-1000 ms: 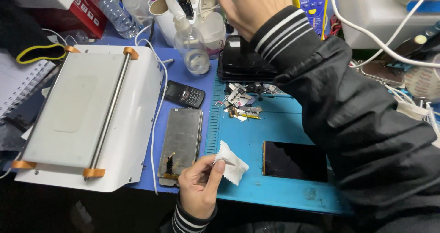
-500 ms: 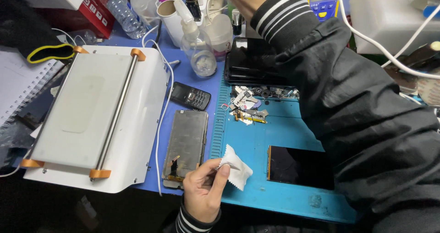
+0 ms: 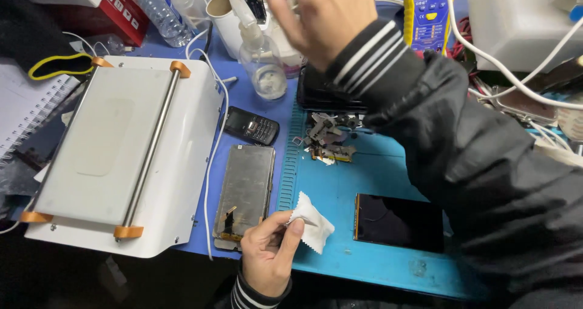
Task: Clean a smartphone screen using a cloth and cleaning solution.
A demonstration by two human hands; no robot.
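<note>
Wipe pinched at the blue mat's near edge

Left hand [image 3: 267,254] pinches a crinkled white wipe [image 3: 311,221]; right hand [image 3: 322,11], blurred, grip unclear, hovers by the red box [image 3: 124,17].

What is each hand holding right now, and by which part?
The left hand pinches a white wipe by its near-left edge. The right hand is raised over the bottles; whether it holds anything cannot be told.

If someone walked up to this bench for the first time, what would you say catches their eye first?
Probably the big white flat-topped machine with a steel bar and orange clips filling the left side. Next, the left hand at the bottom edge pinching a small white wipe over the blue work mat, between a bare phone screen panel and a dark glass panel. The right hand reaches up toward the clear bottles.
</note>
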